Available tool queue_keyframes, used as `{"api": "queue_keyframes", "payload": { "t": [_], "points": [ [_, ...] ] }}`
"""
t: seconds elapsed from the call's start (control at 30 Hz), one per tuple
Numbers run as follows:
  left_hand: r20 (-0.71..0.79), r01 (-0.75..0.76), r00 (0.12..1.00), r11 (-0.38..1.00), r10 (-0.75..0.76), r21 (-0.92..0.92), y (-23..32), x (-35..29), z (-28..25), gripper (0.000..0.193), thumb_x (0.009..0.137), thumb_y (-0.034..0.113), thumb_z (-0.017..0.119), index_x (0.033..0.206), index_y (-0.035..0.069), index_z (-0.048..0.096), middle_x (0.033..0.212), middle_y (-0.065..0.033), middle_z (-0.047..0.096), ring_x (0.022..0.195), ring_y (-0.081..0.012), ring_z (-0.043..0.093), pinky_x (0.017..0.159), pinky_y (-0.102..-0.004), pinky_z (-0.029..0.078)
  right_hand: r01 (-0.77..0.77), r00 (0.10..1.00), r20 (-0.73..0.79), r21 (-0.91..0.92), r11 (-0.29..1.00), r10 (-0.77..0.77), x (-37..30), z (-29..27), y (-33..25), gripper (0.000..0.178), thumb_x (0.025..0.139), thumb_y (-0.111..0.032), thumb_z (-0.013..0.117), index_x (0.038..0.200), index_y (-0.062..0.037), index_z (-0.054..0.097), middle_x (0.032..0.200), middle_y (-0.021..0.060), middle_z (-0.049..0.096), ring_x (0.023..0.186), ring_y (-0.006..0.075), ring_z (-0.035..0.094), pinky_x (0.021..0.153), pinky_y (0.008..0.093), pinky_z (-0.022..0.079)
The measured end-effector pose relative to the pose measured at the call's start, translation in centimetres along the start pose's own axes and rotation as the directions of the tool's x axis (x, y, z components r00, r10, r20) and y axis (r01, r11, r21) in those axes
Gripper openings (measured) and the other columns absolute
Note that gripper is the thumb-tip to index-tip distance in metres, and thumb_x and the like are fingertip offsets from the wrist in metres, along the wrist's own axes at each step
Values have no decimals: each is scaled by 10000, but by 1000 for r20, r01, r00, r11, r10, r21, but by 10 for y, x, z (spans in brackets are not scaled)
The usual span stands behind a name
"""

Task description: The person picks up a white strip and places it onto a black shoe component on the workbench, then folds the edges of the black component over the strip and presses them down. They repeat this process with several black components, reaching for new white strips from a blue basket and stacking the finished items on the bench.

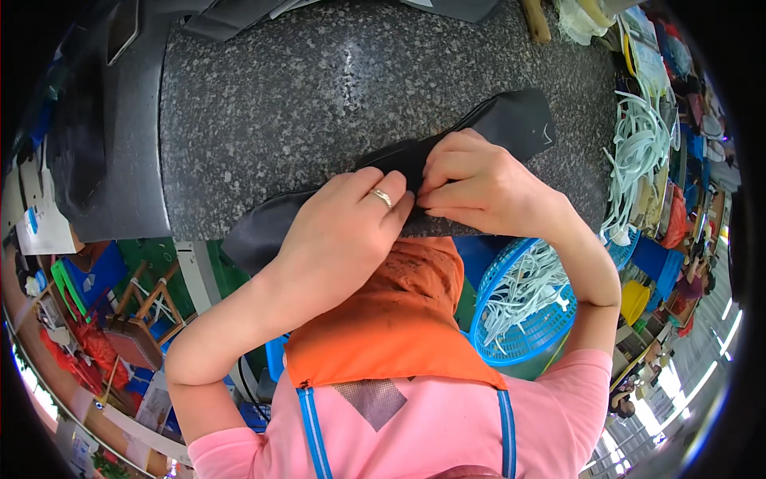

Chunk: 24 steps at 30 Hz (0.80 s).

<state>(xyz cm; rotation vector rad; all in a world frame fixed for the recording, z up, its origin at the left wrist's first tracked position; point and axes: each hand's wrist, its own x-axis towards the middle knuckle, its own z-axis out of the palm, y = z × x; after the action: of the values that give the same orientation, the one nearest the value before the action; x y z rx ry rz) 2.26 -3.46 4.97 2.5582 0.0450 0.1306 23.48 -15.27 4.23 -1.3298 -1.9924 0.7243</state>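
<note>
A long piece of black sheet material (517, 120), perhaps leather, lies slantwise along the near edge of the speckled stone table (319, 104). Its left end hangs over that edge. My left hand (347, 219), with a ring on one finger, is closed on the middle of the piece. Close beside it, my right hand (475, 180) pinches the same material. The fingertips of both hands almost meet over a fold, and what lies right under them is hidden.
A blue plastic basket (523, 347) of pale strips stands below the table at right. More pale strips (638, 148) hang over the right edge. Black sheets (231, 17) lie at the far edge, beside a wooden handle (535, 20). A wooden stool (136, 339) stands at lower left.
</note>
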Motion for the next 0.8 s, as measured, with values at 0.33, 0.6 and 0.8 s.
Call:
{"api": "queue_keyframes", "payload": {
  "t": [0.33,0.6,0.8],
  "points": [
    [64,-62,996,993,55,102,0,2,-7,326,775,71,594,1075,-34,666,1098,-116,590,1034,-264,599,861,-358,521,-170,981,69,-129,977,180,-6,-14,-7,234,739,-138,790,960,-77,742,991,30,625,942,241,584,814,381,469],
    [89,-48,995,991,37,125,4,0,-10,332,779,61,588,1093,-18,663,1118,-119,604,1053,-255,604,884,-346,528,-9,1000,24,-51,999,10,-10,-11,5,189,727,-121,795,908,-83,753,898,4,665,874,222,587,798,362,456],
    [59,-67,996,991,60,118,1,-3,-10,316,786,53,577,1082,-4,671,1129,-111,609,1067,-251,602,868,-328,535,-386,908,229,139,912,350,-2,-30,-2,346,678,-230,840,978,-91,740,895,28,655,864,235,586,798,379,450]
  ]
}}
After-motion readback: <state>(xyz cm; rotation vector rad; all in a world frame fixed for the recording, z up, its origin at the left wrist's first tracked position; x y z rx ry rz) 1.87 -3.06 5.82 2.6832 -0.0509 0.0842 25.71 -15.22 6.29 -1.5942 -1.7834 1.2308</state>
